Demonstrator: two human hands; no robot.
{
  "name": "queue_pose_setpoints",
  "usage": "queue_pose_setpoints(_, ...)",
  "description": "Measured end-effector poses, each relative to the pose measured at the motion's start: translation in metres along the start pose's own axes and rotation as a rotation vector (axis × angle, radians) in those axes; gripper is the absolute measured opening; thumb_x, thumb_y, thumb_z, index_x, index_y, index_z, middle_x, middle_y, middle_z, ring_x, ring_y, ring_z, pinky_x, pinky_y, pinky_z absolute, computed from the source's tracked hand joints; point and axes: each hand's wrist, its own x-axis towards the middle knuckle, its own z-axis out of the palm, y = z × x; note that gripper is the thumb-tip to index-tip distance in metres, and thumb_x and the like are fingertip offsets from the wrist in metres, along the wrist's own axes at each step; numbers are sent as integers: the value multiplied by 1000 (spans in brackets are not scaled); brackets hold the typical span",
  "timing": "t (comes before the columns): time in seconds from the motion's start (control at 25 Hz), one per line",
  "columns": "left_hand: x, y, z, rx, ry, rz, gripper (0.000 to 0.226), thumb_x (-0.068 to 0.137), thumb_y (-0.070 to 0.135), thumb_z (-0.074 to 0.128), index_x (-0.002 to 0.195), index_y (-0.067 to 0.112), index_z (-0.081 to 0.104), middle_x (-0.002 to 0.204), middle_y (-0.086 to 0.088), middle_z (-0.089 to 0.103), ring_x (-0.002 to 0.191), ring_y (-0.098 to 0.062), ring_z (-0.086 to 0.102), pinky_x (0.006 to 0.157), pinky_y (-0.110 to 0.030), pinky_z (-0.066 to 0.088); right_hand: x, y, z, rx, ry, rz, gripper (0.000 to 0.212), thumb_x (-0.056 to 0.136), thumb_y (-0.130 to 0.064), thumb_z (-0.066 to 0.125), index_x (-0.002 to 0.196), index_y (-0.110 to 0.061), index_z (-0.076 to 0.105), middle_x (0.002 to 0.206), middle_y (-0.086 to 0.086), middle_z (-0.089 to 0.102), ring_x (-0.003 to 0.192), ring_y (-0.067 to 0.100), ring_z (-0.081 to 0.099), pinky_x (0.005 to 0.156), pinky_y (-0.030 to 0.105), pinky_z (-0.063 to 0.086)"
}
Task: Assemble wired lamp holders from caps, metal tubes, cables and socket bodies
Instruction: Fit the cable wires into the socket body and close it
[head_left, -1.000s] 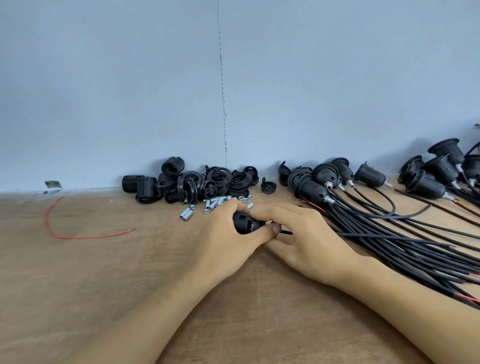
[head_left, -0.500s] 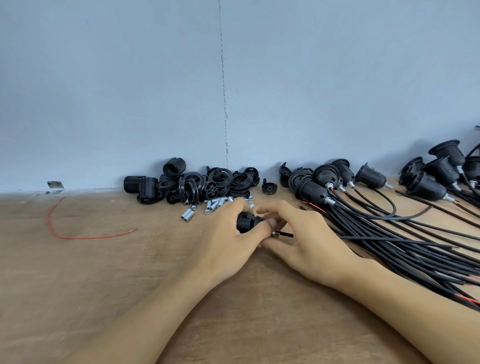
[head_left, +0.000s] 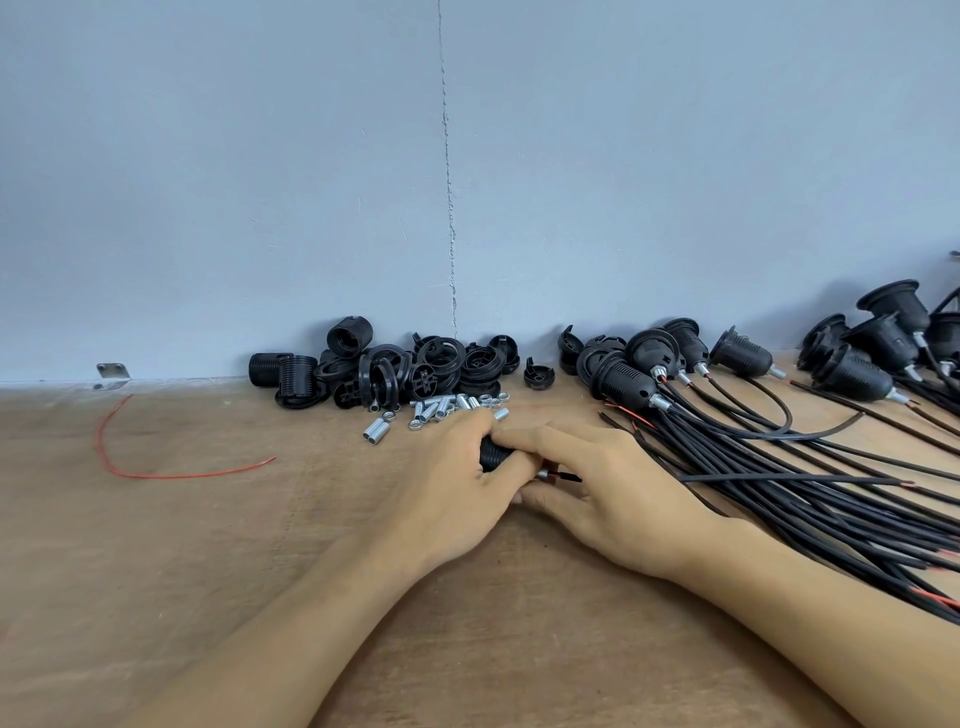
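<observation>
My left hand (head_left: 457, 483) grips a black ribbed socket body (head_left: 494, 453) low over the wooden table (head_left: 208, 545). My right hand (head_left: 608, 488) meets it from the right, its fingers curled at the socket's end, where a short metal tube (head_left: 542, 474) and a black cable (head_left: 569, 476) stick out. Loose black caps and socket bodies (head_left: 415, 366) are heaped by the wall. Small silver metal tubes (head_left: 441, 408) lie just beyond my left hand. Most of the held socket is hidden by my fingers.
Finished lamp holders (head_left: 628, 382) with long black cables (head_left: 810, 493) fan across the right side. More lamp holders (head_left: 878, 358) sit at the far right. A loose red wire (head_left: 140, 470) curves on the left. A grey wall (head_left: 467, 182) backs the table.
Both hands stay joined on the socket. My right fingers have shifted along the cable end, and the metal tube now shows between the hands.
</observation>
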Motion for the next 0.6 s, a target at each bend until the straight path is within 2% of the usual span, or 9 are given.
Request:
queue_pose_setpoints(0.12,-1,-1,0,-30,10,-21,32,73,60,55,77,29,60,73,13,65,78,1,58,64,-10,39,1,1,1,-7,-5,26,48,89,-23,75,135,-21,60,125,-4,67,104,25,67,90,43,52)
queue_pose_setpoints(0.2,-1,-1,0,-54,2,-25,29,76,61,64,87,35,59,84,16,66,86,3,59,69,-10,39,2,4,2,-21,8,58,52,87,-14,71,136,-25,59,124,-7,67,102,23,67,89,42,52)
queue_pose_setpoints(0.28,-2,-2,0,-48,-4,-7,27,82,54,72,99,40,57,96,20,65,95,7,58,75,-6,38,4,7,1,-37,33,74,58,85,-3,66,137,-28,58,124,-8,67,106,19,66,92,40,51)
queue_pose_setpoints(0.36,-2,-2,-2,-30,-22,14,29,85,45,74,108,44,56,101,25,65,99,10,57,78,-4,38,5,11,-1,-63,39,88,60,86,-2,65,138,-30,56,122,-8,67,109,16,63,96,38,48)
queue_pose_setpoints(0.48,-2,-3,-4,-2,-30,55,37,87,29,74,105,53,53,101,43,61,98,22,53,80,2,33,6,17,-3,-129,26,121,57,89,-9,67,138,-35,54,119,-14,65,111,10,59,102,40,43)
queue_pose_setpoints(0.6,1,-8,-3,37,-9,33,33,87,26,74,111,45,63,93,38,61,94,24,51,80,5,31,6,24,-2,-74,45,149,55,89,-3,65,134,-33,58,120,-15,64,116,8,57,103,36,44)
